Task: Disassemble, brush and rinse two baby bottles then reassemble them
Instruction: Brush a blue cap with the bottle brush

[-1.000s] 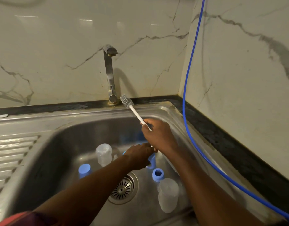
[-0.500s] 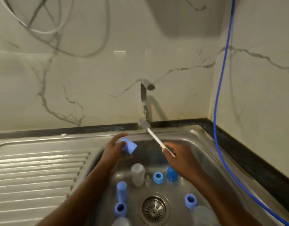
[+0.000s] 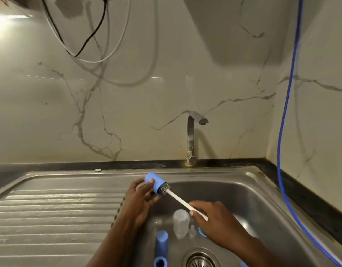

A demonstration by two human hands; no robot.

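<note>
- Whereas the brush point(image 3: 182, 201) head stood by the tap point(image 3: 191, 139) half a second ago, apart from the blue cap point(image 3: 154, 183), its bristles now sit at the cap's open mouth; brushing of this part appears to be starting.
- The left hand point(image 3: 141, 201) has its fingers curled round the cap, above the left rim of the sink point(image 3: 243, 176).
- The right hand point(image 3: 218, 220) has its fingers closed on the white handle.
- The cap is an opaque blue, short cylinder, tilted with its mouth to the right; a clear bottle point(image 3: 180, 222) stands in the basin below.

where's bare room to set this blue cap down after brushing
The ribbed drainboard left of the basin is bare. So is its right wall, toward the blue hose. Crowded: the basin floor by the drain, with the clear bottle and blue pieces.
</note>
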